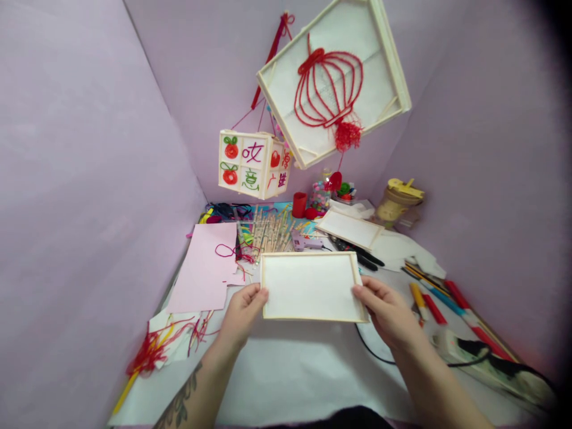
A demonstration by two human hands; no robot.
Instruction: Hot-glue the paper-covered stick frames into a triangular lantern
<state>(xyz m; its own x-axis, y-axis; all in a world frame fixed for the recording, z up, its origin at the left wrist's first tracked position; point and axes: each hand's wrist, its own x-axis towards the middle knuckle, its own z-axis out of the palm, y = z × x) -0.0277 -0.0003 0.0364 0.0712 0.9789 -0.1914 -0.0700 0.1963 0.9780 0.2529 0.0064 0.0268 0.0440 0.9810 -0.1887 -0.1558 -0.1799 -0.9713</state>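
Between my two hands is a rectangular white panel edged with thin pale wooden strips, lifted above the white tabletop. My left hand pinches its left edge, thumb over the front. On the opposite edge, my right hand grips the same way; the fingers behind the panel are partly hidden. Just beyond it lie a lilac glue gun and black-handled pliers. A similar framed panel rests on papers behind, to the right.
A lantern box and a large framed panel with a red lantern design hang ahead. Pink card and red threads lie left. Wooden sticks are behind; markers and a power strip lie right.
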